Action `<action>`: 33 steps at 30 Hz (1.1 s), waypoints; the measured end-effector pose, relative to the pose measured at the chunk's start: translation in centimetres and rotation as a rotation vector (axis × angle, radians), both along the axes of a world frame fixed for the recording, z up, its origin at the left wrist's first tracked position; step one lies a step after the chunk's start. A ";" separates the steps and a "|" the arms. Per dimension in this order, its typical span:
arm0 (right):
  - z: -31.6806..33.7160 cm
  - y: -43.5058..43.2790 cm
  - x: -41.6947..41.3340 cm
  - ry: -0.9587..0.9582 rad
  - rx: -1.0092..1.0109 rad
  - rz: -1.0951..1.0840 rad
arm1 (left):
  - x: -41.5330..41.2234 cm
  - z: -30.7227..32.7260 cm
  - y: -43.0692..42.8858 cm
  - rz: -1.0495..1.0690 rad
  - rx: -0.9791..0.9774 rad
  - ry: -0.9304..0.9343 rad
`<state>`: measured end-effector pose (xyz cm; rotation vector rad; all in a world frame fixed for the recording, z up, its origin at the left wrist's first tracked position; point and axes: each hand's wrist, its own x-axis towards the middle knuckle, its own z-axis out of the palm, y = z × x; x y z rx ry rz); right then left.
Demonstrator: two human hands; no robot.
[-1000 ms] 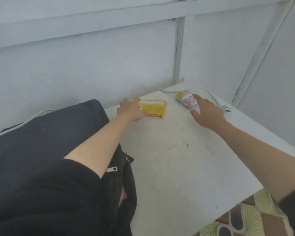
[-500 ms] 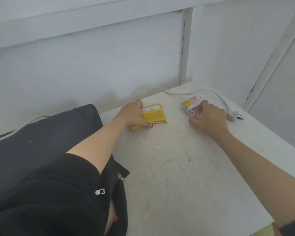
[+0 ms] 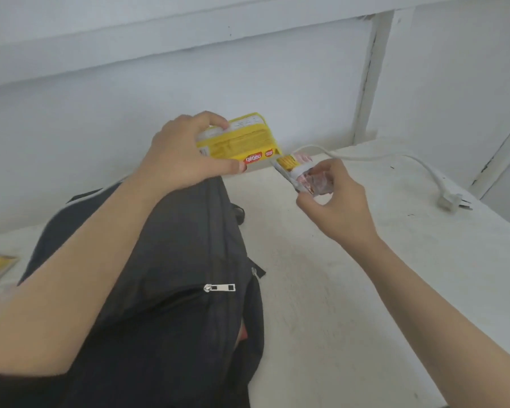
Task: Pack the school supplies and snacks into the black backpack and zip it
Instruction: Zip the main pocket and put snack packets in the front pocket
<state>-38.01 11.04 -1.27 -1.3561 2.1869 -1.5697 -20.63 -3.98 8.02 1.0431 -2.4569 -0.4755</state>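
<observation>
A white-painted table (image 3: 351,290) bears the black fabric backpack (image 3: 174,260). Over the backpack's far end, the left hand (image 3: 183,154) grips a flat yellow snack packet (image 3: 245,139). Just right of it, the right hand (image 3: 339,207) pinches a small pink-and-white wrapped snack (image 3: 304,175).

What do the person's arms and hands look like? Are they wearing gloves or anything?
No gloves. The left hand and the right hand are bare, with no rings, watch or bracelet showing. The forearms are bare too. A black sleeve covers the upper left arm; the right arm leaves the picture before any sleeve shows.
</observation>
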 end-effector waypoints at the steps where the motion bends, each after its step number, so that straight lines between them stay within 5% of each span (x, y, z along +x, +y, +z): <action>1: 0.6 -0.3 1.6 -0.003 -0.015 0.044 | 2.1 0.5 0.3 0.027 -0.015 -0.005; 8: 3.2 -1.4 11.1 0.023 -0.043 0.255 | 15.2 0.9 0.7 0.238 -0.026 -0.051; 16: 2.3 -1.0 17.2 0.093 -0.011 0.238 | 22.9 -3.7 0.8 0.329 0.042 -0.088; 21: 1.4 -0.4 19.2 0.113 -0.021 0.182 | 23.8 -6.7 1.3 0.243 0.102 0.035; 29: 0.9 1.9 21.5 0.117 -0.078 0.103 | 24.9 -8.4 4.1 -0.111 -0.248 0.106; 33: 0.5 3.4 22.8 0.100 -0.155 0.078 | 25.2 -9.4 4.1 -0.190 -0.270 0.151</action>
